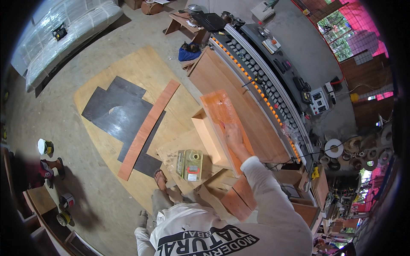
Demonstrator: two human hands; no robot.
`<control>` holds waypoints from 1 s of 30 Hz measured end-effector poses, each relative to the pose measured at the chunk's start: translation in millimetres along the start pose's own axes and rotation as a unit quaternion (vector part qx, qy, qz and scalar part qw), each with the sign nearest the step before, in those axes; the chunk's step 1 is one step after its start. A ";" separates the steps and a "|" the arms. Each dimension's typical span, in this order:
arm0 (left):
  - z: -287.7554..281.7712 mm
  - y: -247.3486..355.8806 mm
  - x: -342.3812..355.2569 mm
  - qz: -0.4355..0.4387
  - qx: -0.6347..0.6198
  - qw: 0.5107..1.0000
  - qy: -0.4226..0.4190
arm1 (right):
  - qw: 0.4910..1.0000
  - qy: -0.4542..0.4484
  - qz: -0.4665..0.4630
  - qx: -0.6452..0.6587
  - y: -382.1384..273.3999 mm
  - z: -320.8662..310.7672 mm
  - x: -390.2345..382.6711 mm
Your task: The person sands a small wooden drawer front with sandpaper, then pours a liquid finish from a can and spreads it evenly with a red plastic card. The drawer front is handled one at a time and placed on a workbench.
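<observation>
Orange coat spread over most of the box panel.
Right hand [233, 135] lies flat on the wooden box [222, 128], gripping nothing visible (left hand unseen); near end looks unfinished.

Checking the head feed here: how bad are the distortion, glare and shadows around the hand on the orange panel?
Head view: strong fisheye, so the long metal machine with its row of orange rollers bows toward the rim, and the corners are black. The right hand and glossy orange laminate panel are sharp, with a pale sheen on the panel. Daylight is soft, shadows faint. Pink mesh windows look overexposed. The left hand is out of view.
</observation>
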State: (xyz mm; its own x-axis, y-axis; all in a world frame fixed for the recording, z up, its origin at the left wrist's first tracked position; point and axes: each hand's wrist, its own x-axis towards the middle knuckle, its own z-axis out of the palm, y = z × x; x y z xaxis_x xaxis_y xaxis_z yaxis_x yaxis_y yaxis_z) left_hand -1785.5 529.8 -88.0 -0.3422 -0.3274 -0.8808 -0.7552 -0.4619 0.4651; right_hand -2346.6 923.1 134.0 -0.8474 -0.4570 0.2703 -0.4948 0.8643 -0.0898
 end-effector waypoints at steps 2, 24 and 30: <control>-1.5 9.8 6.0 -0.015 -0.055 0.998 0.010 | 0.999 -0.025 -0.006 -0.046 -9.3 -7.8 -19.3; -7.7 -28.3 6.6 -0.084 0.001 0.995 0.052 | 0.964 -0.126 0.181 0.146 -63.4 26.1 136.2; -17.3 -33.6 15.0 -0.025 0.043 0.996 0.068 | 0.930 -0.020 0.245 0.273 -38.8 -36.0 141.3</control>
State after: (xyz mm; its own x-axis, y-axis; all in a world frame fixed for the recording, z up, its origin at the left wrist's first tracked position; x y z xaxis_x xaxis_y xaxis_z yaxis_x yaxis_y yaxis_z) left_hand -1755.6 526.2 -115.3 -0.2287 -0.4170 -0.8796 -0.8167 -0.4096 0.4066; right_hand -2440.3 832.5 210.2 -0.9980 -0.0524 0.0342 -0.0618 0.7403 -0.6695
